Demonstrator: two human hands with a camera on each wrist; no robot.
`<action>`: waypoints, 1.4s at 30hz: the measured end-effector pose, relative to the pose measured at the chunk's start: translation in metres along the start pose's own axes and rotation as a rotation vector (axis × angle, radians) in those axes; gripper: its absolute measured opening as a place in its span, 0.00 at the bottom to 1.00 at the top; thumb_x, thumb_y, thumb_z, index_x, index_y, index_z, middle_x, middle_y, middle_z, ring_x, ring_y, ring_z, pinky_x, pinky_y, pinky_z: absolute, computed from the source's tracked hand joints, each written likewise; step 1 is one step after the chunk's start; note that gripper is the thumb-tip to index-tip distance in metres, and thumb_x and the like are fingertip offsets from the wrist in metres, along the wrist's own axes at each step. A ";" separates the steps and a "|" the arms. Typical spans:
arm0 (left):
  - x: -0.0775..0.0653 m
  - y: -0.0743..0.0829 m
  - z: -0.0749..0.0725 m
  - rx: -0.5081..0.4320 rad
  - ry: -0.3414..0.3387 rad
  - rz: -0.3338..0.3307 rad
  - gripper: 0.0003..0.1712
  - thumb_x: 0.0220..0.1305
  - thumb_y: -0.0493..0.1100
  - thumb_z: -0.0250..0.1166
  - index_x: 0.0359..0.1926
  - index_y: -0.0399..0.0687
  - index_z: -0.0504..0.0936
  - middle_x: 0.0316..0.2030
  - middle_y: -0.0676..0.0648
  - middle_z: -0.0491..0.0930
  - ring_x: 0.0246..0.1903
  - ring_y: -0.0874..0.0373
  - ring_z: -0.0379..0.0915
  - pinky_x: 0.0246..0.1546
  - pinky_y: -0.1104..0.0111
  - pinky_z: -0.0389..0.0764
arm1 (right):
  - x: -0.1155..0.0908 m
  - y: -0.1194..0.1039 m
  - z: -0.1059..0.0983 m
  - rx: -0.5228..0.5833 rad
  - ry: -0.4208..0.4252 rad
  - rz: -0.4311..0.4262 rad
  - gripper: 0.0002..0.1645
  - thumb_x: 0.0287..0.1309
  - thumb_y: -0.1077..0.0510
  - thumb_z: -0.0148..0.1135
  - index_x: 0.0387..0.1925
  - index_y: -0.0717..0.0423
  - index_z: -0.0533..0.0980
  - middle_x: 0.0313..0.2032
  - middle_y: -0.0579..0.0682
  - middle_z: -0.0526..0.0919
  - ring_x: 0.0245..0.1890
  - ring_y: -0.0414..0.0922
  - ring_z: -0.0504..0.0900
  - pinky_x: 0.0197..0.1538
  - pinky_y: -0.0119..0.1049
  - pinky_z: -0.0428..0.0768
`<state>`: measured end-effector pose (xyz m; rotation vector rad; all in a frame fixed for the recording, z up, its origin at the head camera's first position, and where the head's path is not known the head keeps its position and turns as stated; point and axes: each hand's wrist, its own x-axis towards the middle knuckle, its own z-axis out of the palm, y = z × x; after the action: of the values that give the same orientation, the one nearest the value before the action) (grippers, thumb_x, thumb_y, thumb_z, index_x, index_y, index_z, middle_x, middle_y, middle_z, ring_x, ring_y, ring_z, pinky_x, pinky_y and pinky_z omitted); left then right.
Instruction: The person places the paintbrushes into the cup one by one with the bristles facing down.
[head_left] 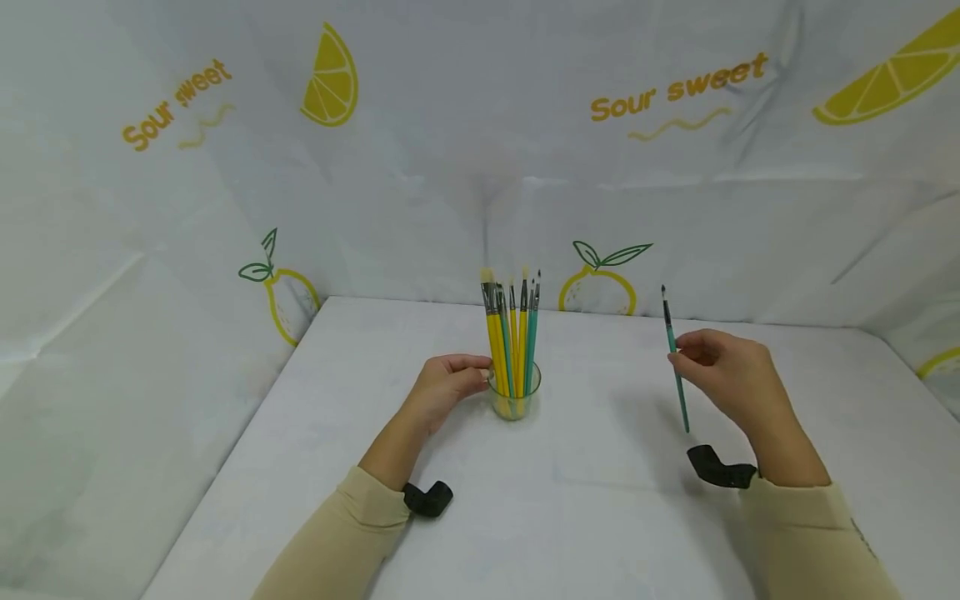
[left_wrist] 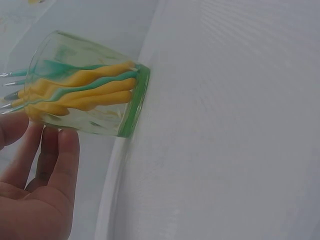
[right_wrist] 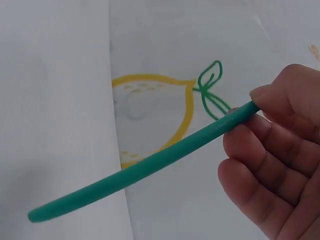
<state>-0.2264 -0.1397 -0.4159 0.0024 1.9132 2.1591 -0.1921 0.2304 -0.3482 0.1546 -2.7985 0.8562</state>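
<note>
Upright on the table stands a clear, green-tinted glass point(head_left: 513, 410) holding several paintbrushes with yellow and teal handles point(head_left: 522, 337), bristles up. My left hand point(head_left: 442, 387) holds the glass at its left side near the rim. In the left wrist view the thumb and fingers point(left_wrist: 68, 147) meet the glass point(left_wrist: 95, 117) by its mouth. To the right, my right hand point(head_left: 735, 379) pinches a thin teal paintbrush point(head_left: 679, 387) between thumb and fingers. This brush is nearly vertical, with its dark tip up. Its plain teal handle point(right_wrist: 135, 172) shows in the right wrist view.
A white cloth covers the table point(head_left: 600, 517). Behind it rises a white backdrop point(head_left: 450, 150) printed with lemons and lettering. Black curved pieces sit at the left wrist point(head_left: 428, 500) and the right wrist point(head_left: 720, 468).
</note>
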 end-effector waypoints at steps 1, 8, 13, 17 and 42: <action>0.000 0.000 0.000 0.001 -0.002 0.001 0.16 0.57 0.33 0.60 0.46 0.34 0.82 0.50 0.43 0.79 0.41 0.55 0.80 0.49 0.65 0.80 | 0.000 -0.005 0.002 0.014 0.022 -0.020 0.17 0.59 0.46 0.58 0.44 0.51 0.79 0.34 0.49 0.84 0.34 0.44 0.78 0.33 0.34 0.75; -0.001 0.000 0.000 0.018 -0.006 0.004 0.16 0.57 0.34 0.59 0.47 0.35 0.82 0.50 0.43 0.79 0.41 0.56 0.80 0.50 0.65 0.80 | 0.001 -0.033 0.015 0.166 0.151 -0.114 0.12 0.55 0.54 0.64 0.43 0.47 0.79 0.32 0.45 0.85 0.29 0.32 0.78 0.31 0.22 0.75; 0.000 -0.001 0.000 0.016 0.006 0.001 0.15 0.57 0.34 0.59 0.46 0.36 0.82 0.50 0.44 0.79 0.42 0.53 0.80 0.50 0.65 0.80 | 0.005 -0.056 0.019 0.278 0.205 -0.178 0.08 0.52 0.57 0.66 0.37 0.47 0.79 0.31 0.44 0.83 0.30 0.34 0.79 0.32 0.20 0.75; -0.001 0.000 0.000 0.011 0.010 0.005 0.15 0.57 0.33 0.59 0.46 0.35 0.82 0.49 0.43 0.80 0.41 0.53 0.80 0.49 0.64 0.80 | 0.012 -0.078 0.021 0.407 0.184 -0.181 0.05 0.53 0.58 0.66 0.34 0.50 0.78 0.30 0.47 0.84 0.29 0.37 0.81 0.34 0.23 0.79; -0.003 0.002 0.001 0.009 -0.004 0.011 0.16 0.58 0.33 0.59 0.47 0.33 0.81 0.51 0.42 0.79 0.45 0.51 0.79 0.50 0.65 0.80 | 0.042 -0.115 0.083 0.613 0.067 -0.156 0.16 0.55 0.47 0.65 0.36 0.55 0.78 0.31 0.51 0.82 0.28 0.45 0.83 0.35 0.34 0.84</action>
<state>-0.2238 -0.1393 -0.4136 0.0185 1.9250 2.1556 -0.2289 0.0876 -0.3434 0.4181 -2.3344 1.6075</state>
